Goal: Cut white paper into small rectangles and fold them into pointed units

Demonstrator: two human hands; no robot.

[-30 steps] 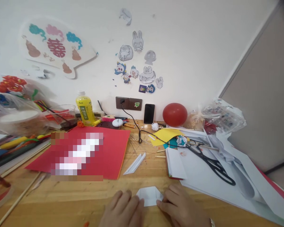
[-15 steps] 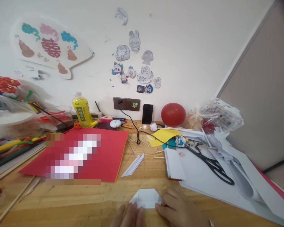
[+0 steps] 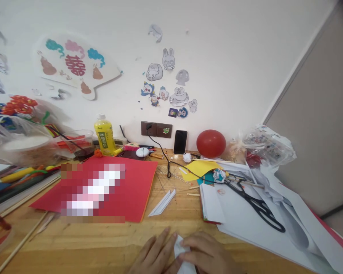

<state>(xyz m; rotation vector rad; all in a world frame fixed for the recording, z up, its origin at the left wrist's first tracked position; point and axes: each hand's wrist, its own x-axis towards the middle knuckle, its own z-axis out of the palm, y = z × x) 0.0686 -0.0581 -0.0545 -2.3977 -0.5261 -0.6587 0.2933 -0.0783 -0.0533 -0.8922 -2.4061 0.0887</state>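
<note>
At the bottom middle of the head view, a small folded white paper point(image 3: 180, 245) lies on the wooden table point(image 3: 103, 238), partly hidden by both hands. My left hand point(image 3: 157, 253) rests flat at the paper's left side, its fingers stretched forward and a little apart. My right hand point(image 3: 205, 251) has its fingers bent and closed on the paper's right edge, with the fingertips pressing on it. Further forward on the table lies a folded white paper strip point(image 3: 162, 202).
Red paper sheets point(image 3: 137, 190) lie at left, a yellow bottle point(image 3: 105, 137) behind them. At right are stacked white papers point(image 3: 212, 203), black scissors point(image 3: 263, 209) and large white sheets point(image 3: 246, 232). A red balloon point(image 3: 211, 143) and a phone point(image 3: 180, 142) stand by the wall.
The white paper has turned and looks narrower, more covered by my hands. My left hand has moved forward and its fingers now stretch out. The view has shifted slightly.
</note>
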